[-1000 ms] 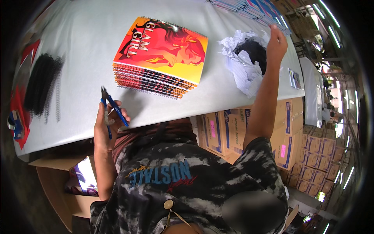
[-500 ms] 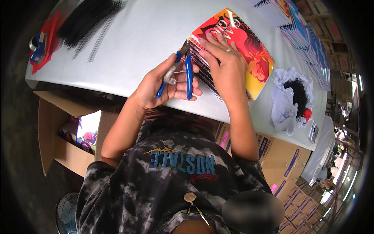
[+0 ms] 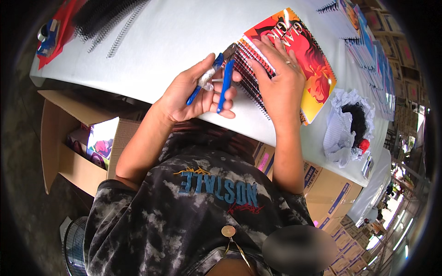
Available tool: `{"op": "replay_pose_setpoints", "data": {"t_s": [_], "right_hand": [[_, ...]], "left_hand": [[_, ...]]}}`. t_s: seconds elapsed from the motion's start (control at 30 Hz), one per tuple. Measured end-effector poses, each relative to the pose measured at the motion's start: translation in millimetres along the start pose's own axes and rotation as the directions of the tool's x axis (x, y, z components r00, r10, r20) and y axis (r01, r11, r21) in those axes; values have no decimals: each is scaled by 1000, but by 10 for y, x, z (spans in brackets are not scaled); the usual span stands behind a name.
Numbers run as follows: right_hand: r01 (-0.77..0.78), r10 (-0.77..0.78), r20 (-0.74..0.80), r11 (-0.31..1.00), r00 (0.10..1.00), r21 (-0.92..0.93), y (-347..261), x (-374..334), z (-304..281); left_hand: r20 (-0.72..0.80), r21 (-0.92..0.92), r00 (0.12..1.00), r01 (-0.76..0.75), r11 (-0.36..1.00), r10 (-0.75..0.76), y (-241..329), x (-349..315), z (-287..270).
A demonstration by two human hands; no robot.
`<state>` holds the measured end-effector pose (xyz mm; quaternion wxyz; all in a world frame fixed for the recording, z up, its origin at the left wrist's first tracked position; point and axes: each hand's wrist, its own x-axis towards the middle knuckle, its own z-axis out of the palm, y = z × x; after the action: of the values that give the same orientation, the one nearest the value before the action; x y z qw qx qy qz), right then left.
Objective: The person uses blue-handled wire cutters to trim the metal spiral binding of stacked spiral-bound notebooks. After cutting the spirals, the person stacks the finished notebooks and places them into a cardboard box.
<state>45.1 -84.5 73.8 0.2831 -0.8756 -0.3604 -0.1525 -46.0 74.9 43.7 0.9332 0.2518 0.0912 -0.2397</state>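
A stack of spiral-bound notebooks [image 3: 318, 82] with red, orange and yellow covers lies slanted on the white table, its black coil edges fanned toward me. My left hand [image 3: 182, 94] is closed loosely around blue-handled cutting pliers [image 3: 225, 87], whose handles are spread. White wrapping shows around one handle. The dark jaws sit at the far end of the coil edges; whether they grip a wire is too small to tell. My right hand [image 3: 286, 87] lies flat on the top cover, fingers stretched out, thumb near the coils.
Loose black plastic coils [image 3: 103, 20] lie at the far left, beside a red sheet [image 3: 57, 48] with a tape roll. Crumpled white paper [image 3: 338, 131] holds black scraps at the right. More notebooks [image 3: 375, 76] stand behind it. An open carton [image 3: 80, 170] stands below the table's left edge.
The whole view has shifted slightly, with hands, pliers and notebooks now farther right in the picture. Their arrangement is nearly the same; the pliers' jaws stay at the coil end.
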Motion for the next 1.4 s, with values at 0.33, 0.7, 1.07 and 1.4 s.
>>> {"op": "replay_pose_setpoints", "data": {"t_s": [0.33,0.7,1.07,1.4], "right_hand": [[20,-21,-8,996,1000,-83,-26,-4,3],[29,-18,59,981,998,-192,-35,-10,33],[69,-52,73,962,996,-265,-56,-28,63],[105,-77,96,936,992,-335,-78,-11,57]], "left_hand": [[-184,527,972,-29,850,147,-30,4,-26],[-291,557,952,90,826,93,-27,-28,-46],[-360,903,840,206,376,406,-162,6,-81],[-352,934,781,331,136,516,-176,-20,-43]]}}
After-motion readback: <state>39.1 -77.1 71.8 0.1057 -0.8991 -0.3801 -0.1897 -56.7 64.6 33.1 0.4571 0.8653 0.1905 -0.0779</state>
